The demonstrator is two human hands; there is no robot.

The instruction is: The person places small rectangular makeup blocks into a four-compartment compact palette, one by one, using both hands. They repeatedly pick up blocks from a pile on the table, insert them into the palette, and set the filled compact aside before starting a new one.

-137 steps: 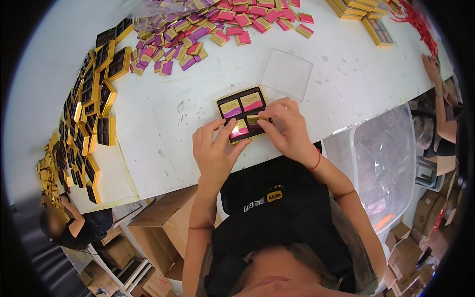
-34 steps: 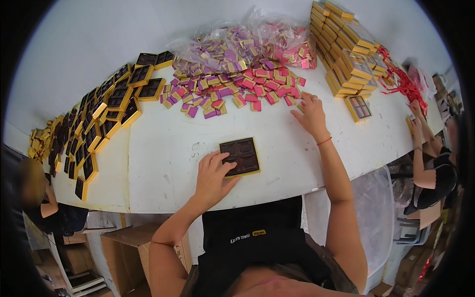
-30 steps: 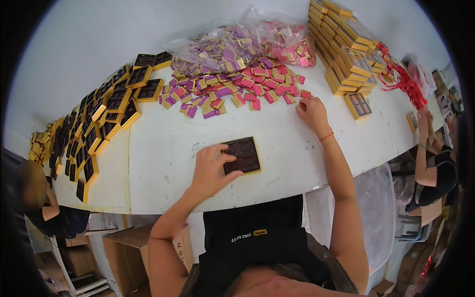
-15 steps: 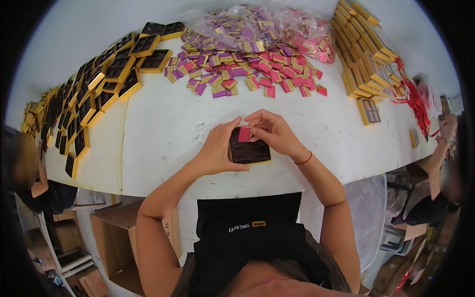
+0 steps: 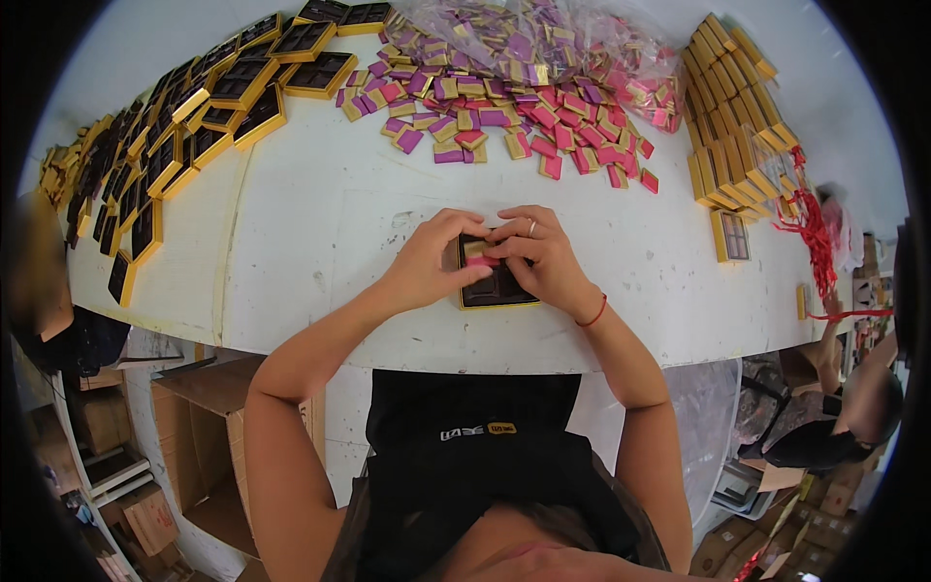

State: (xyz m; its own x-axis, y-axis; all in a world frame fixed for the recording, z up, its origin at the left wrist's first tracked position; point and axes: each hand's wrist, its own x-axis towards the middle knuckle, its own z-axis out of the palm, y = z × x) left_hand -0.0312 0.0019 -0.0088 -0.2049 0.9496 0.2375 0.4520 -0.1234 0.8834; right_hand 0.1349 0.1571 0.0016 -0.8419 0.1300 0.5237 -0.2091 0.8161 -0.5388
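A small open box [image 5: 499, 294] with a gold rim and dark divided insert lies on the table in front of me. Over its upper left part is a little pink-and-gold wrapped piece [image 5: 477, 258]. My left hand [image 5: 432, 260] is curled in from the left, its thumb and fingertips closed on the piece. From the right, my right hand [image 5: 545, 260] pinches the piece's right end, its other fingers bent above the box. Fingers hide part of the piece and the box's far side; whether the piece rests in a compartment I cannot tell.
A heap of purple, pink and gold wrapped pieces [image 5: 495, 116] lies at the back, partly under clear plastic. Dark-lined gold boxes [image 5: 242, 82] pile up at left. Filled gold boxes [image 5: 737, 145] stand stacked at right beside red ribbons [image 5: 813, 228]. Other people sit at both ends.
My left hand has drawn in from the box's left side onto the wrapped piece. The piece has turned and now shows gold above pink. The whole view has shifted slightly.
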